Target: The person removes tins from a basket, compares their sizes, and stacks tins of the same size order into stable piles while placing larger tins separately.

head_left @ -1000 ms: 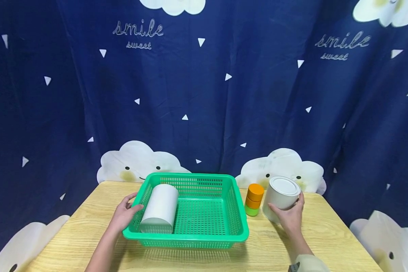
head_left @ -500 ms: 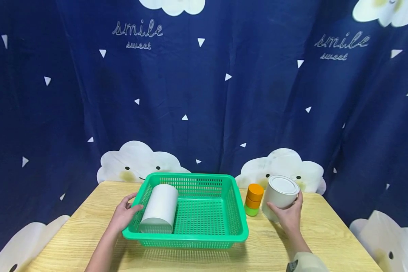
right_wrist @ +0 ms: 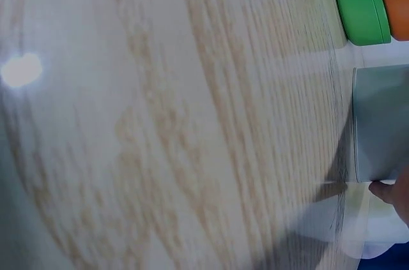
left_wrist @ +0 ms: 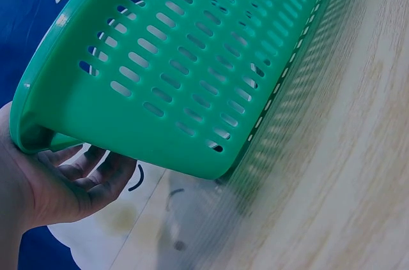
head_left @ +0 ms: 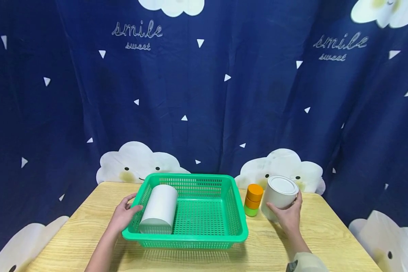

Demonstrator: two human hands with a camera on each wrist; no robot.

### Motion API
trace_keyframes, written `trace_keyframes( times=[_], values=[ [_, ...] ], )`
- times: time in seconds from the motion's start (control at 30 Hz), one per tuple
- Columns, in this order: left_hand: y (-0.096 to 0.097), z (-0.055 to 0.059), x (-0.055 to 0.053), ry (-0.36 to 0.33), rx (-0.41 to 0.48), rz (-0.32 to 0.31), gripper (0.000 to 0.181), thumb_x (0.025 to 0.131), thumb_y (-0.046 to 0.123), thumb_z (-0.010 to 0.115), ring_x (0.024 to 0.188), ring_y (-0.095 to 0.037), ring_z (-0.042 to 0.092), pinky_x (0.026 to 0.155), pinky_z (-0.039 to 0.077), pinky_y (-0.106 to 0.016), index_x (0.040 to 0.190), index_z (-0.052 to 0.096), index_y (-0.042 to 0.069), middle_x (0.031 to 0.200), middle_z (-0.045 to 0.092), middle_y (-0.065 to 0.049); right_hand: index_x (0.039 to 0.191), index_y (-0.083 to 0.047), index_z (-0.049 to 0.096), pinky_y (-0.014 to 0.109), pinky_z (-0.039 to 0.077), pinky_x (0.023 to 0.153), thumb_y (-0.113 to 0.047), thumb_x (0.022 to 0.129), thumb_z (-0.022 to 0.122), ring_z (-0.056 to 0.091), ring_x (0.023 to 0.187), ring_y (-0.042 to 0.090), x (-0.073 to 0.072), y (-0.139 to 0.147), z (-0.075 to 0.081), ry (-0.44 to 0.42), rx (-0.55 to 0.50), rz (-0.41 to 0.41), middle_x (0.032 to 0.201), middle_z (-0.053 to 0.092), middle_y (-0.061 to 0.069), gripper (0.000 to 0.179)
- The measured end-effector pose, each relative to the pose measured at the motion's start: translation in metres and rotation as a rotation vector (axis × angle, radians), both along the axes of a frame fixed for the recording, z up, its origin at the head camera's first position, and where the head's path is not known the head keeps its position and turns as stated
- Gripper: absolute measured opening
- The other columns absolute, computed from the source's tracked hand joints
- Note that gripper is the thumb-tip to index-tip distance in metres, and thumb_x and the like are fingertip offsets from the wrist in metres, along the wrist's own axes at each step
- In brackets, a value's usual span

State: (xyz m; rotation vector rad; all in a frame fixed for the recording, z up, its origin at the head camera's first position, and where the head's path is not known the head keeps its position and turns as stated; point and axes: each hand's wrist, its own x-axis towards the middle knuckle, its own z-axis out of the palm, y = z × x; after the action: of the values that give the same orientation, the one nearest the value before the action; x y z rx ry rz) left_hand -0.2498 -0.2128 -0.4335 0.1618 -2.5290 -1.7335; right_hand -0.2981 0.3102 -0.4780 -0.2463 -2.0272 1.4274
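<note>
My left hand (head_left: 122, 217) grips the left rim of a green plastic basket (head_left: 190, 237), thumb over the edge. In the left wrist view the fingers of that hand (left_wrist: 80, 187) curl beneath the rim of the perforated basket (left_wrist: 70, 104). A white cylinder (head_left: 160, 206) lies on its side in the basket's left part. To the right of the basket, my right hand (head_left: 290, 218) holds a white lidded can (head_left: 278, 196) by its side, thumb in front. The right wrist view catches only the can's lower part (right_wrist: 383, 123) and a fingertip (right_wrist: 383, 191).
Between basket and can stands a small cylinder (head_left: 253, 200), orange above and green below, close to the can. Everything is on a light wooden table (head_left: 323, 226). Behind it hangs a dark blue curtain (head_left: 204, 94) with white clouds and triangles.
The right hand and the can have shifted very slightly left. The left hand stays on the basket rim, and the basket keeps its place.
</note>
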Motion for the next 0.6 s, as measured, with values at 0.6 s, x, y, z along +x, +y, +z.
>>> trace_keyframes(
  times=[0.6],
  values=[
    [0.0005,0.0005,-0.0001,0.016,-0.007,-0.003,0.062,0.092,0.018,0.056,0.095,-0.03,0.062,0.073,0.055,-0.04,0.143,0.027,-0.002,0.122,0.052,-0.034,0.151,-0.023,-0.003,0.061,0.027,0.106,-0.016,0.06,0.088,0.027,0.131,0.044,0.008,-0.0018,0.0062,-0.079,0.032,-0.038,0.148,0.021,0.024,0.129]
  ],
)
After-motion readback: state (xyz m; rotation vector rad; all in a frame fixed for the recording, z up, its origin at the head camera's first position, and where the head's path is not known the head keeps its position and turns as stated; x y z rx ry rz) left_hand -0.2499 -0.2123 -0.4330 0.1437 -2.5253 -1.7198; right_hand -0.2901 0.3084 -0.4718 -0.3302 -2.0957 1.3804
